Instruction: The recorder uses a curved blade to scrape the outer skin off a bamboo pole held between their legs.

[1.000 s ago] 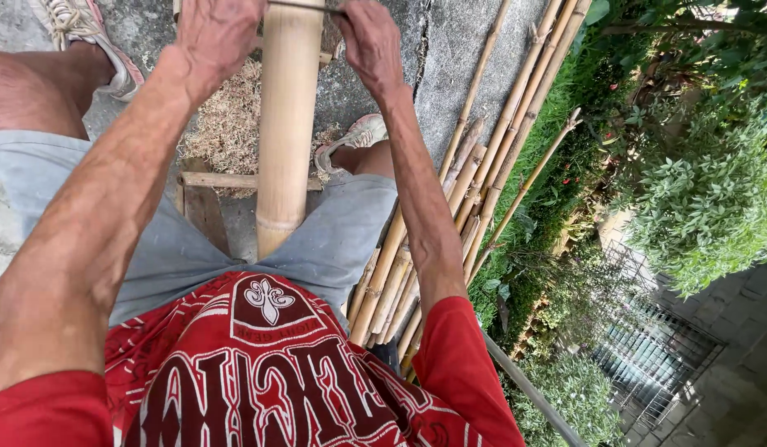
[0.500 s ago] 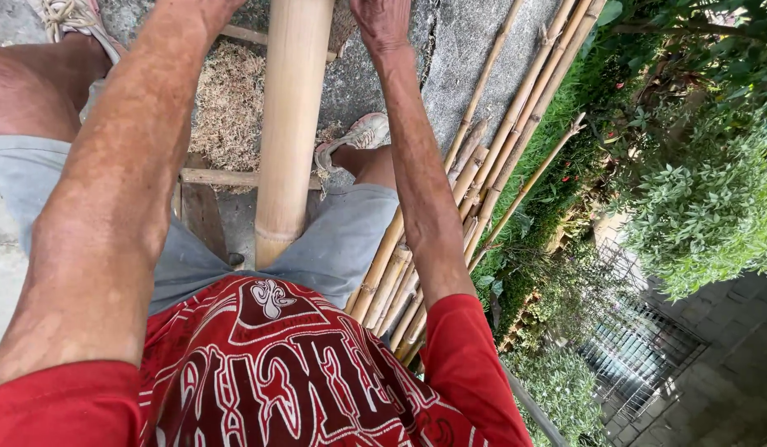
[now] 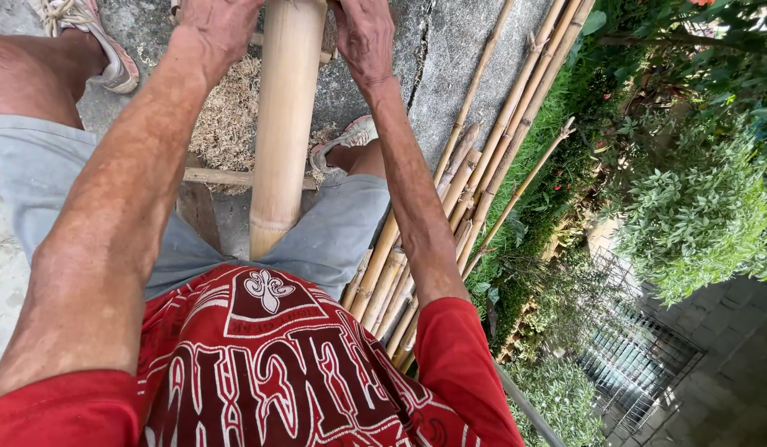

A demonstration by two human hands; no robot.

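Running up between the person's knees, a thick bamboo pole (image 3: pixel 286 124) has its near end against the lap at the hem of the red printed shirt (image 3: pixel 259 372) and its far end leaving the frame at the top. The left hand (image 3: pixel 220 29) lies against the pole's left side and the right hand (image 3: pixel 364 33) against its right side, both high up near the picture's edge; the fingers are cut off by the frame, so whether they clasp anything cannot be told. A second ago a thin dark blade or bar spanned the pole between the two hands, and the knuckles were fully in view; now that piece is out of sight and both hands sit closer to the top edge, as they did half a second ago. The pole itself keeps the same line and the same resting place on the grey shorts (image 3: pixel 334 240). Beneath it lie a heap of pale shavings (image 3: pixel 226 116) and a wooden slat (image 3: pixel 214 176) on the concrete. To the right, a bundle of thinner bamboo canes (image 3: pixel 483 157) lies beside the right leg, along a strip of green plants (image 3: pixel 690 199).
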